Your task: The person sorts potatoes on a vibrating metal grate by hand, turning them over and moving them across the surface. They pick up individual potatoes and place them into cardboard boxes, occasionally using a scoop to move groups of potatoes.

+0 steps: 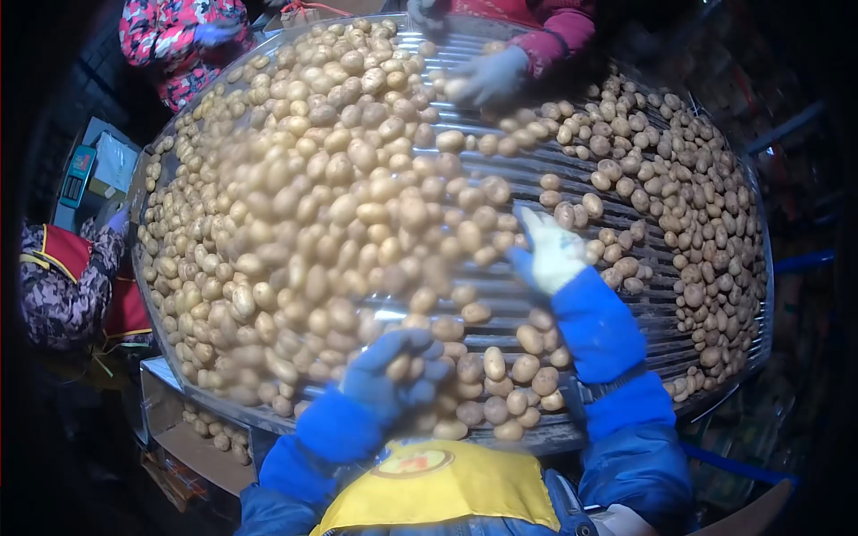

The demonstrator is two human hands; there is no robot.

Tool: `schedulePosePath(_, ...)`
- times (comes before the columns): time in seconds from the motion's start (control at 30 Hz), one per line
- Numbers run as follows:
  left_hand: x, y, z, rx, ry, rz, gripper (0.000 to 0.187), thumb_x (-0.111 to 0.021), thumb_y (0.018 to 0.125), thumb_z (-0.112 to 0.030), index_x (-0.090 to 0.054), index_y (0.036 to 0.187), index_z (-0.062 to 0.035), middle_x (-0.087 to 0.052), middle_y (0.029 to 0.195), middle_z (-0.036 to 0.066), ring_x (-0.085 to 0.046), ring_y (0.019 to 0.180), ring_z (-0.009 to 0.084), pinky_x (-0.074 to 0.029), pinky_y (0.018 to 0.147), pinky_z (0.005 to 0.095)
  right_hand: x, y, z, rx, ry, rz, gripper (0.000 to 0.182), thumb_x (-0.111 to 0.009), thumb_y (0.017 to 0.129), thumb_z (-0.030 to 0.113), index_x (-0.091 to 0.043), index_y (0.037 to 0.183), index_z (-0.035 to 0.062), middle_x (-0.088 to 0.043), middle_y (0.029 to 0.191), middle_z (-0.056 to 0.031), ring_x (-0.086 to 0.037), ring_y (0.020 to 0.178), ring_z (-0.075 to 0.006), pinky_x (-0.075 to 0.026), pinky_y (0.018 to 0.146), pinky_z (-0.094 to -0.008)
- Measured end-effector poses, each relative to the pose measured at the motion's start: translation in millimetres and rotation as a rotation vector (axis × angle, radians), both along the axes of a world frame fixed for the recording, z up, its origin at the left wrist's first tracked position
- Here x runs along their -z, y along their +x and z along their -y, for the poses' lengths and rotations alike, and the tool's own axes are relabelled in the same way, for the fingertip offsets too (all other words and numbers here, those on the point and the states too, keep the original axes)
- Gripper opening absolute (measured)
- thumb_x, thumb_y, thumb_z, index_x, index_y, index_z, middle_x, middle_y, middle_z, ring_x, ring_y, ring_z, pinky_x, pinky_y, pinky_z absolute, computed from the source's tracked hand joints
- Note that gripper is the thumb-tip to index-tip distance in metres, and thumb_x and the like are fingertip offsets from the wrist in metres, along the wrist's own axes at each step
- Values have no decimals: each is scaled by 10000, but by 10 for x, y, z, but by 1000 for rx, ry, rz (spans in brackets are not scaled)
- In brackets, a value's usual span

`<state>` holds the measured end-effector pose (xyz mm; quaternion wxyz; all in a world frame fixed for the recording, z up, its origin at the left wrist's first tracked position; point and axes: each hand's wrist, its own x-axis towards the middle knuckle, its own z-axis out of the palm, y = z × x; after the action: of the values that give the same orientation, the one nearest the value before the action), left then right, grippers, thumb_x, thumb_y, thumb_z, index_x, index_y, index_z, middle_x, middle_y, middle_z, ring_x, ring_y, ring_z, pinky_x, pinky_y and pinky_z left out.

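Many potatoes [357, 210] lie spread over a large slatted table [500, 279]. My left hand [393, 371], in a grey-blue glove, is at the near edge, its fingers curled around a potato [401, 365]. To the right, my right hand [551, 252], in a pale glove with blue fingertips, reaches over the bare slats. Its fingers are apart beside the potatoes, and nothing shows in it. Part of the view is blurred over the middle of the heap.
Across the table, a co-worker's gloved hand [490, 75] reaches among potatoes. Another person in a patterned jacket [183, 40] stands at the far left, and one more [70, 277] at the left edge. A cardboard box [192, 451] with potatoes sits below the table's left corner.
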<state>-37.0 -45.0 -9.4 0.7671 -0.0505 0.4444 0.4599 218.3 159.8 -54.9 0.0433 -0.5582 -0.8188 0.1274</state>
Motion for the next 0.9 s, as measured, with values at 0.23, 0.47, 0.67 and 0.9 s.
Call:
schedulePosePath(0.23,230,-117,20,37,30,115,421,-518,1135,-400,-608,1337,-41,-692,1182,94,-717,1004,242,-609,744,346,-13,-112,-216,-116,-154,100,612,-716,915,304,-524,1446,69,-617,1362,-206,-622,1248,-401,-510,1041,-524)
schedulePosePath(0.47,100,-81,-54,65,-1,77,427,-530,1128,-415,-596,1339,-50,-683,1167,84,-707,1005,226,-609,754,343,187,-214,-356,14,-144,188,516,-677,908,241,-572,1389,85,-649,1320,-206,-660,1206,-410,-487,1055,-548)
schedulePosePath(0.67,119,-82,-48,43,66,100,492,-576,1104,-456,-587,1358,-35,-672,1198,92,-704,1048,239,-612,792,354,131,-172,-335,-3,-84,201,421,-667,910,228,-591,1305,105,-648,1288,-209,-662,1191,-422,-470,1040,-574)
schedulePosePath(0.9,54,-50,12,23,68,115,533,-579,1105,-464,-569,1364,2,-668,1205,101,-699,1073,241,-612,785,349,122,-181,-342,56,-128,320,427,-709,895,291,-601,1273,124,-617,1322,-235,-647,1189,-440,-466,1033,-570)
